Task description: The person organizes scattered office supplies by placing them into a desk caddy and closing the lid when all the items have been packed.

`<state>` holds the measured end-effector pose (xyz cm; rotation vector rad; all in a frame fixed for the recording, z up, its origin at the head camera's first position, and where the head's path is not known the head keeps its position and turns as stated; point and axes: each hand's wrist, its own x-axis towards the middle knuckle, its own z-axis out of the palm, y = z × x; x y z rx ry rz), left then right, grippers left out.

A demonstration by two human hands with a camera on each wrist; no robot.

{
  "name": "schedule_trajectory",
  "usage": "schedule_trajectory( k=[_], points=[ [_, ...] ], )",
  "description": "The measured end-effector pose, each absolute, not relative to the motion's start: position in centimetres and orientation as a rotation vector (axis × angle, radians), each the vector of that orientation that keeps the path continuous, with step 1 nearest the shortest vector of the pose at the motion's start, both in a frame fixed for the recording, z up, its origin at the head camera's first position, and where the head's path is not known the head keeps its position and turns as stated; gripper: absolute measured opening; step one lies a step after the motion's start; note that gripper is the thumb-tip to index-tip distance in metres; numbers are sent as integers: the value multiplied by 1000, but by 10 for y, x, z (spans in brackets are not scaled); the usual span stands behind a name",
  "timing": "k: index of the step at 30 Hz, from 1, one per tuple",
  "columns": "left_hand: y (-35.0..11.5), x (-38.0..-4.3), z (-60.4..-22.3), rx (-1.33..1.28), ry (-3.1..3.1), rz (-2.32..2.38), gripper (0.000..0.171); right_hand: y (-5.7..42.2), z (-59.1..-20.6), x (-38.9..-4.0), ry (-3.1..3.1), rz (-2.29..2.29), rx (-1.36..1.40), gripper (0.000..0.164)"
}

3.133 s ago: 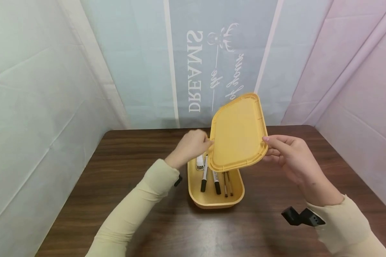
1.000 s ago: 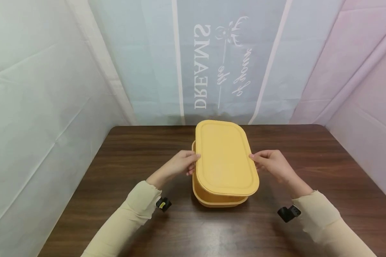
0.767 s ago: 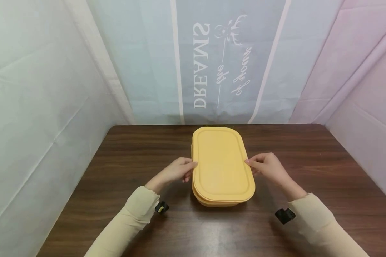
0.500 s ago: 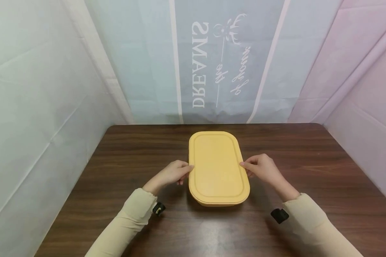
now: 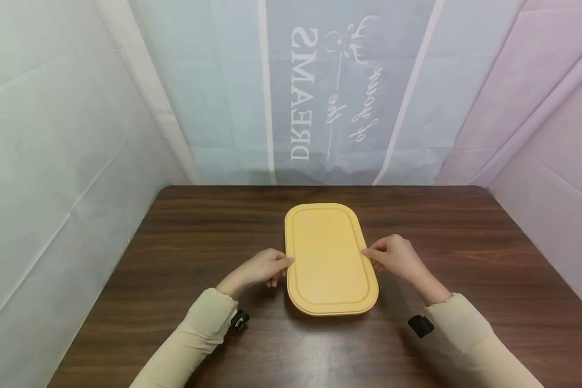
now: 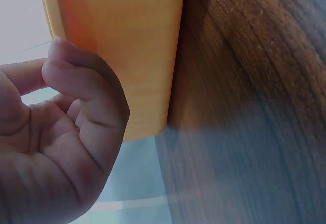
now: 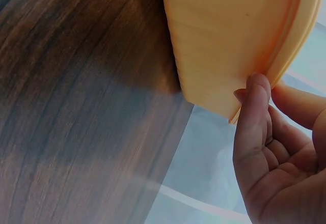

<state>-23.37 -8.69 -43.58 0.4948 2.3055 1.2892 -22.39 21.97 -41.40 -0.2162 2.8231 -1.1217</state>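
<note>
A yellow rectangular lid [image 5: 330, 258] with rounded corners covers the top of a matching plastic box in the head view. My left hand [image 5: 259, 268] pinches its left rim, thumb on top and fingers curled beneath. On the opposite side, my right hand [image 5: 396, 258] pinches the right rim between thumb and forefinger. Both wrist views show the side wall of the yellow box [image 6: 137, 66] standing on the wooden surface, with the fingertips right under the overhanging rim. The box's contents are hidden by the lid.
The dark wooden table [image 5: 199, 215] extends around the box. Behind it hangs a pale blue cloth [image 5: 223, 108] with white lettering; pale cloth walls stand left and right. A small black camera [image 5: 240, 319] is worn at the left wrist, another black camera [image 5: 421, 326] at the right.
The lid, earlier held up tilted over the open box with markers and thin sticks inside, has come down level onto the box. Both hands have lowered with it, still gripping its long sides.
</note>
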Motion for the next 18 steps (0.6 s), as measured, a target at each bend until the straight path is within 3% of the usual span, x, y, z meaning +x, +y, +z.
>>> schedule_trajectory(
  k=[18],
  points=[
    [-90, -235, -435, 556, 2216, 1289, 38, 222, -412, -225, 2744, -1174, -249, 26]
  ],
)
